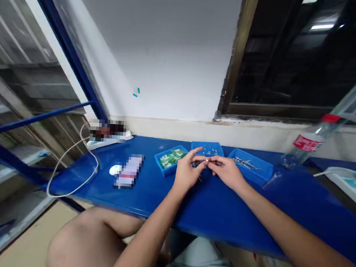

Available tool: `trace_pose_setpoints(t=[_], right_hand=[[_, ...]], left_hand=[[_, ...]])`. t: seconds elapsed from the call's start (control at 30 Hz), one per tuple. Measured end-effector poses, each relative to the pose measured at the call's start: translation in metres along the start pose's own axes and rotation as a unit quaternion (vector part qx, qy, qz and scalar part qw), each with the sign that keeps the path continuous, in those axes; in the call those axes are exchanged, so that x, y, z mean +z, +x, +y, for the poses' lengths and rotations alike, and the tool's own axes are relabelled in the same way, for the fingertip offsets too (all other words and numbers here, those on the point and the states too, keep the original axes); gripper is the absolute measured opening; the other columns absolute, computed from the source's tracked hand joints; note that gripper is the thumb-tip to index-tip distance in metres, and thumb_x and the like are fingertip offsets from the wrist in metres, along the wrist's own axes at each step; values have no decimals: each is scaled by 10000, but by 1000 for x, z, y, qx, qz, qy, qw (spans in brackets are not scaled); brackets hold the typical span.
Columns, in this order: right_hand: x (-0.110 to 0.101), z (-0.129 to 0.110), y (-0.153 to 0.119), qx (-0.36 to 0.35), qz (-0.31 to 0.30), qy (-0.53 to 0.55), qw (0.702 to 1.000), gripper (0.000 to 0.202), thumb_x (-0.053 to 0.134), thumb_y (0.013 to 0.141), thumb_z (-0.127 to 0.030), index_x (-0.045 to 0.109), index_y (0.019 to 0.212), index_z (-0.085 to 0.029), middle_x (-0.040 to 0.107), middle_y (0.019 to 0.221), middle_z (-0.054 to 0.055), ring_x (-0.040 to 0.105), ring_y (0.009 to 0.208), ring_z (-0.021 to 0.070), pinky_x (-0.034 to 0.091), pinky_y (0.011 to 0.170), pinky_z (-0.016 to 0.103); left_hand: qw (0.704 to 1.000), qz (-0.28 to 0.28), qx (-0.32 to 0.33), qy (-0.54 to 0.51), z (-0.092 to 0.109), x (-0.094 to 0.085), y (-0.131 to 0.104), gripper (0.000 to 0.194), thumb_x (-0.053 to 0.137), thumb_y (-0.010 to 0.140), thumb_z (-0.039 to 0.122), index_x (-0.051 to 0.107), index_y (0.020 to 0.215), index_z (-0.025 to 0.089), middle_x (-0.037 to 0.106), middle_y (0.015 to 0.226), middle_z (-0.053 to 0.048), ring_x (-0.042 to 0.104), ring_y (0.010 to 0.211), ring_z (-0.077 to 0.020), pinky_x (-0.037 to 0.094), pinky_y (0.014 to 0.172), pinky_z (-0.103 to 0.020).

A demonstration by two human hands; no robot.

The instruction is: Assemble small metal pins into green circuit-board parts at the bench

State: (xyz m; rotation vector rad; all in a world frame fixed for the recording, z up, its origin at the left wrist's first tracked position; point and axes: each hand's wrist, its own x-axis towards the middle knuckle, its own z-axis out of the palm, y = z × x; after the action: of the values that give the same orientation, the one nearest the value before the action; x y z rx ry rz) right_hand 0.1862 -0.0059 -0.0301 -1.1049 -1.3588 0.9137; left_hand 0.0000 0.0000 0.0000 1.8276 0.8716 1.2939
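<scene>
My left hand (186,171) is curled closed over the blue table, with what look like thin metal rods (195,164) in its fingers. Meeting it from the right, my right hand (227,171) pinches at a small shiny metal piece (207,160), too small to name. Just behind the fingers, a blue tray (206,144) holds small metal parts (215,151). Left of it, another blue tray (164,173) carries green-and-white packets (172,158). Long thin metal rods (245,163) lie in the right-hand blue tray (262,174).
A clear plastic bottle (308,143) with a red cap stands on the right of the blue table (221,211). A blurred-out flat item (129,171) and a white round object (115,170) lie left. A white cable (51,177) loops over the left edge.
</scene>
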Motion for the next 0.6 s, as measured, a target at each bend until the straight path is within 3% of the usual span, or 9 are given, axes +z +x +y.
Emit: trace_pose_setpoints(t=[0.17,0.27,0.43,0.53,0.6], right_hand=[[1,-4,0,10,5,17,1000,374,829,816,-519,804,982,-184,768,848,52,600,583,133,485,516,272],[-1,-12,-3,46,47,100,993,390,849,814,-508,805,1045,-197,771,888,68,671,718,174,486,516,252],[-9,-19,-4,103,167,283,939,323,867,801,-368,776,1078,-230,739,841,26,669,730,150,508,533,215],[-12,-18,-4,122,218,334,909,213,788,850,-340,765,1009,-200,722,806,34,648,680,143,517,526,224],[-13,-18,-4,126,226,333,907,200,740,881,-352,752,999,-192,712,791,38,639,659,146,509,516,234]], left_hand=[[1000,-9,29,1,-2,1,1,451,697,972,216,608,1415,221,780,1268,-81,750,1164,-228,585,1050,-391],[998,3,46,50,-5,2,0,366,651,987,195,644,1354,198,737,1337,-111,726,1193,-241,611,986,-376],[975,-76,93,189,-14,4,-4,243,624,983,160,719,1204,195,750,1268,-105,691,1214,-267,542,1099,-439],[961,-112,96,235,-18,5,-5,265,644,961,155,719,1214,185,735,1286,-120,672,1233,-286,531,1112,-453],[959,-111,85,247,-20,4,-5,311,640,946,121,706,1245,172,731,1288,-130,676,1221,-292,538,1104,-457]])
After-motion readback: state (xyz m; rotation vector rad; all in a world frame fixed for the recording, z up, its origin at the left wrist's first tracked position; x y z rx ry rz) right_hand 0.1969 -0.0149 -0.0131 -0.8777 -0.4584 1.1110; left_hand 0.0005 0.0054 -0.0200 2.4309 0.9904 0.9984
